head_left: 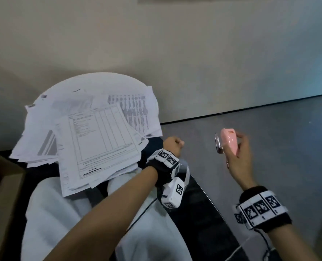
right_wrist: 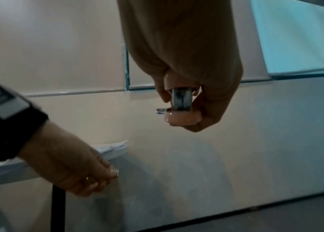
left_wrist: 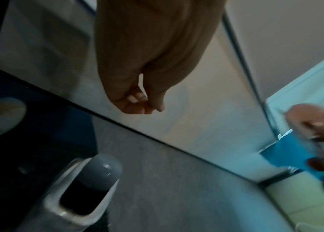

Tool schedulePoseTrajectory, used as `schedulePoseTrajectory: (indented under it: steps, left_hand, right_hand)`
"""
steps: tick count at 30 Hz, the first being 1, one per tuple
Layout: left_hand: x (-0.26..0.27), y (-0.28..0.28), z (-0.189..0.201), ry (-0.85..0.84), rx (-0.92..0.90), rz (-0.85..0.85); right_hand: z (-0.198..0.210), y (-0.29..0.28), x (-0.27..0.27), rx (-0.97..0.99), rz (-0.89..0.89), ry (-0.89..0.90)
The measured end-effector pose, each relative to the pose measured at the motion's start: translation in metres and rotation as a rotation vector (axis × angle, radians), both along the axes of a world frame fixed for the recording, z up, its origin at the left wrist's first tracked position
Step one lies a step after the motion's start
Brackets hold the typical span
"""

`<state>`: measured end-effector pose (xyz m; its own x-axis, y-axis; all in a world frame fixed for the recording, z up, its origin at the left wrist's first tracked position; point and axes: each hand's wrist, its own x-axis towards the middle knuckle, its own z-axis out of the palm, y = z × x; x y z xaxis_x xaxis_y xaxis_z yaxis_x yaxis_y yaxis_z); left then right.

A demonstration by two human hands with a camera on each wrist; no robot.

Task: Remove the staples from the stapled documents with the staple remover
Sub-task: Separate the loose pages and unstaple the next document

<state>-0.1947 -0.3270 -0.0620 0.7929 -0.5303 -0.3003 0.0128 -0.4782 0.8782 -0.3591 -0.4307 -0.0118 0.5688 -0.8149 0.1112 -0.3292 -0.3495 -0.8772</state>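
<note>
Room: plain beige wall (head_left: 175, 44), grey floor (head_left: 269, 147) with a dark line along the wall base.
Box: brown cardboard box (head_left: 3, 185) at far left edge, partly cut off.
Desk: round white desk (head_left: 100, 81), mostly covered by paper.
Documents: loose heap of printed documents (head_left: 92, 136) on the desk, sheets fanned at different angles, front ones overhanging the near edge; staples too small to make out.
Lap: white trousers (head_left: 62, 223) below the overhang.
Left hand: left hand (head_left: 172, 146) just right of the heap's near corner, off the paper, above a bin; grip clenched, fingers curled in with thumb tip against them, nothing visible inside.
Bin: grey slot-top bin (left_wrist: 89, 185) on the floor under that hand.
Right hand: right hand (head_left: 237, 157) raised over the floor, well apart from the heap; grip grasping the staple remover.
Tool: pink staple remover (head_left: 228, 142) held upright in the air, metal jaws toward the left hand, not touching any paper.
</note>
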Motion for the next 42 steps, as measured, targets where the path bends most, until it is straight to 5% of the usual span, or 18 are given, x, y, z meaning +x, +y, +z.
schedulePoseTrajectory:
  steps: [8, 21, 27, 32, 37, 40, 42]
  left_hand:
    - [-0.014, -0.028, -0.125, -0.011, 0.261, -0.012]
    - [0.000, -0.031, -0.192, 0.162, 0.226, -0.027]
    - [-0.001, -0.032, -0.155, 0.101, 0.027, 0.011]
    - [0.001, -0.038, -0.068, 0.013, -0.163, 0.036]
    - [0.052, 0.015, 0.035, -0.298, -0.326, 0.162]
    - [0.099, 0.090, 0.058, -0.510, -0.206, 0.323]
    - [0.121, 0.143, 0.054, -0.516, 0.036, 0.452]
  right_hand:
    - [-0.066, -0.034, -0.060, 0.134, -0.167, 0.073]
    - [-0.097, -0.027, -0.066, 0.242, -0.243, 0.218]
    - [-0.080, -0.021, -0.048, 0.255, -0.170, 0.154]
    - [-0.061, -0.008, 0.008, 0.325, -0.074, 0.027]
    - [-0.021, 0.029, 0.097, 0.361, 0.114, -0.016]
    - [-0.001, 0.064, 0.156, 0.348, 0.310, 0.005]
    - [0.003, 0.089, 0.194, 0.343, 0.410, 0.054]
